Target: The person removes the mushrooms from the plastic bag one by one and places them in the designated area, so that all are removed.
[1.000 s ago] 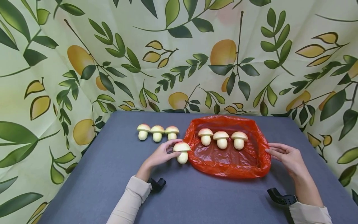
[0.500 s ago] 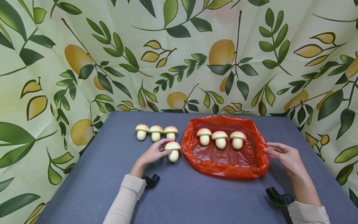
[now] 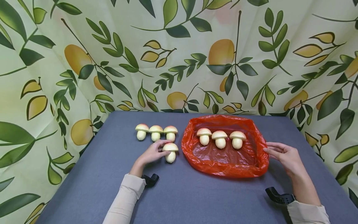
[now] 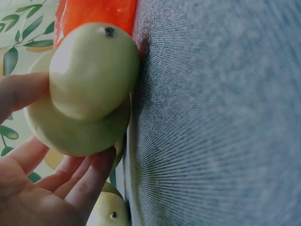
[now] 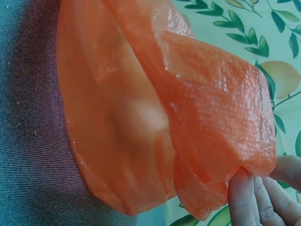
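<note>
In the head view my left hand (image 3: pixel 153 153) holds a toy mushroom (image 3: pixel 170 157) with a pale stem and a reddish cap, at or just above the table left of the bag. The left wrist view shows the mushroom (image 4: pixel 94 70) between thumb and fingers, stem end toward the camera. My right hand (image 3: pixel 288 157) pinches the right rim of a red plastic bag (image 3: pixel 229 172), spread open on the table. Three similar mushrooms (image 3: pixel 219 143) lie in a row inside it. Through the bag wall (image 5: pixel 211 103) in the right wrist view, a pale shape shows faintly.
Three more mushrooms (image 3: pixel 156 134) lie side by side behind the left hand. The table (image 3: pixel 209 202) has a grey-blue cover. A leaf-and-fruit patterned cloth (image 3: pixel 126 87) hangs behind and beside it.
My left hand has moved left with the mushroom, away from the bag's edge, and then slightly lower. The right hand keeps its hold on the bag rim.
</note>
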`<action>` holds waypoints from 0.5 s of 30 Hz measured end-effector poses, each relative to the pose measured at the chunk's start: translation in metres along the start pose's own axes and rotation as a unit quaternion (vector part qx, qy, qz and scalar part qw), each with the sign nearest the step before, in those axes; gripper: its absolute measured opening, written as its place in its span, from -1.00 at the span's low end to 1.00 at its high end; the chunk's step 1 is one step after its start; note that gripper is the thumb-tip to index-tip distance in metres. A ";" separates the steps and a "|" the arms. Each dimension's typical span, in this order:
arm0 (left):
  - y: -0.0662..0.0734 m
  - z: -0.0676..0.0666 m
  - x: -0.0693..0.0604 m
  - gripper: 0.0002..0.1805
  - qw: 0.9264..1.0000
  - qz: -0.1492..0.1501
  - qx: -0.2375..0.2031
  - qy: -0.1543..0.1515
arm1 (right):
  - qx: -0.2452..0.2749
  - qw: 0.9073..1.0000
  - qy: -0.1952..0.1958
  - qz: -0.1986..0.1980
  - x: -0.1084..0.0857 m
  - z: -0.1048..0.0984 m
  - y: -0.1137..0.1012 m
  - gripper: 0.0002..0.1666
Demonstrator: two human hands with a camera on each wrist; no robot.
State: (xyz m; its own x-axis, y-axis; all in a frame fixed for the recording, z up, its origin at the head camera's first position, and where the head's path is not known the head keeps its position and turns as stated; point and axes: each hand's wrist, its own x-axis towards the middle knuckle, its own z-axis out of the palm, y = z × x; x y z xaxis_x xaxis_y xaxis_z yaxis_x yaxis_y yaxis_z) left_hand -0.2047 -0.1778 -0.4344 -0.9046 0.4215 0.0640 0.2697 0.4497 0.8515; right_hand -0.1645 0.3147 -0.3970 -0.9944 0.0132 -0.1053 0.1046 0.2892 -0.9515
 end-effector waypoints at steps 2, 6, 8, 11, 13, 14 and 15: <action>-0.001 0.000 0.000 -0.45 1.000 0.000 0.005 0.005 | 0.006 1.000 -0.001 0.001 0.000 0.000 0.000 -0.77; -0.003 0.000 0.001 -0.45 1.000 -0.006 0.007 0.016 | 0.015 1.000 -0.004 0.000 0.000 0.000 0.000 -0.76; -0.004 -0.001 0.001 -0.45 1.000 -0.013 0.002 0.022 | 0.011 1.000 -0.004 -0.001 0.000 0.000 0.000 -0.77; -0.004 -0.002 0.000 -0.46 0.999 -0.021 -0.006 0.027 | 0.002 1.000 -0.003 -0.001 0.000 0.000 0.000 -0.77; -0.003 -0.003 0.000 -0.46 0.999 -0.021 -0.010 0.031 | -0.001 1.000 -0.002 -0.001 0.000 -0.001 0.000 -0.77; -0.003 -0.004 0.000 -0.46 0.999 -0.019 -0.010 0.032 | 0.000 1.000 -0.002 0.000 0.000 -0.001 0.000 -0.77; -0.002 -0.004 -0.001 -0.47 0.999 -0.019 -0.010 0.033 | 0.000 1.000 -0.001 0.000 0.000 -0.001 0.000 -0.77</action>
State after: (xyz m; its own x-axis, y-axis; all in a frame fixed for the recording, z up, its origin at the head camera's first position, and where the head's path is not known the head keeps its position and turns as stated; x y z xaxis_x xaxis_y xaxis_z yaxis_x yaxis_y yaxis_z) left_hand -0.2060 -0.1823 -0.4339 -0.9336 0.3523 0.0654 0.2294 0.4475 0.8644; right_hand -0.1641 0.3152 -0.3966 -0.9943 0.0103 -0.1060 0.1044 0.2894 -0.9515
